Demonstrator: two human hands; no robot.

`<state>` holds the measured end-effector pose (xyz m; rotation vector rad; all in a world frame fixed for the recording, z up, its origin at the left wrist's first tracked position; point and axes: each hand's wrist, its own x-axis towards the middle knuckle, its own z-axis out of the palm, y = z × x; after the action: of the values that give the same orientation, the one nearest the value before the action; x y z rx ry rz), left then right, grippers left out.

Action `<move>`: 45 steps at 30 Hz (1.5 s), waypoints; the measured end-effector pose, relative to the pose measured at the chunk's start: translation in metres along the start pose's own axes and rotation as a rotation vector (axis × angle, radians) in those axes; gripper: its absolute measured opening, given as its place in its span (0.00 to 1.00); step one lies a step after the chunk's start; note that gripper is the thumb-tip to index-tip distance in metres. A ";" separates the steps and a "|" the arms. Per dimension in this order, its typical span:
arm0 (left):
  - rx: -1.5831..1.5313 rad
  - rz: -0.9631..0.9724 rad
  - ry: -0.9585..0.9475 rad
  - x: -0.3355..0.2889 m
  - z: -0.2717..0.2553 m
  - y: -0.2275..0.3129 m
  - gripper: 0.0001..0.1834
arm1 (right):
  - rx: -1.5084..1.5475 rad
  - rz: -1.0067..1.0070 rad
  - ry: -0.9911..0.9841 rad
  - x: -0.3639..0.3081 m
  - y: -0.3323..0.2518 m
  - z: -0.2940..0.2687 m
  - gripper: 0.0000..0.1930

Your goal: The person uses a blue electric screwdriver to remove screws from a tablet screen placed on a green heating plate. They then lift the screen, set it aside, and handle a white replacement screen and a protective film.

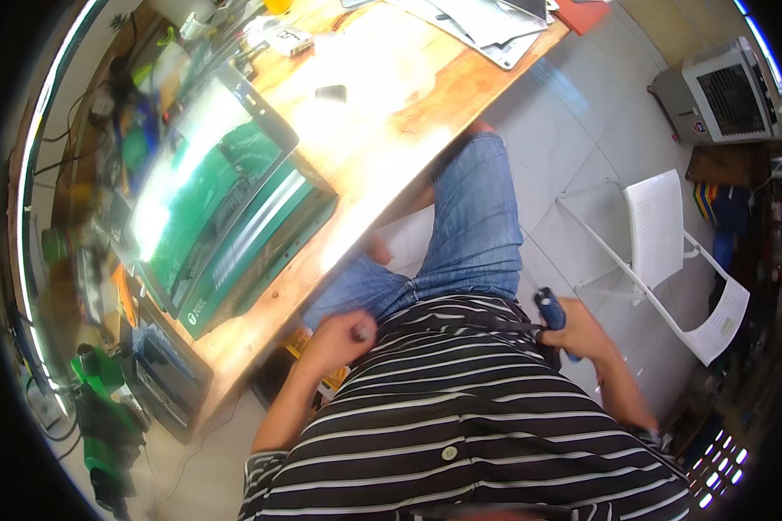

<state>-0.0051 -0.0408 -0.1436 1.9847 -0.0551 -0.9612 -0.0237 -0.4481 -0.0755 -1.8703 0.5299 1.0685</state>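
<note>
My left hand (341, 340) is closed in a fist beside my left hip. A small dark bit shows at its fingers; what it is, I cannot make out. At my right side my right hand (579, 330) grips a dark blue tool handle (547, 306), whose upper end sticks out past the thumb. The rest of that tool is mostly hidden by the hand. On the wooden table (391, 165), to the left, a green machine with a glossy window (226, 204) stands at an angle, apart from both hands.
A small dark flat object (331, 93) lies on the table, with papers (482, 22) at its far end. White folding chair (656, 234) and grey air cooler (712, 95) stand to the right. A green tool (104, 382) is at lower left, near a dark-framed panel (169, 378).
</note>
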 end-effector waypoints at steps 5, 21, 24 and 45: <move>-0.514 -0.292 0.108 -0.090 0.002 -0.009 0.06 | -0.481 -0.640 -0.319 0.043 -0.127 -0.002 0.21; 0.103 0.236 -0.018 0.048 0.035 0.088 0.07 | -0.160 -0.431 -0.709 0.141 -0.096 0.037 0.23; 0.262 0.127 -0.143 0.079 0.048 0.117 0.10 | 0.009 -0.466 -0.412 0.132 -0.063 0.001 0.20; -0.341 -0.024 -0.476 0.094 0.029 0.116 0.09 | 0.833 -0.290 -0.118 0.065 0.113 -0.015 0.19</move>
<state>0.0786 -0.1662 -0.1232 1.4208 -0.1231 -1.3455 -0.0622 -0.5154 -0.1817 -1.0968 0.5089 0.6139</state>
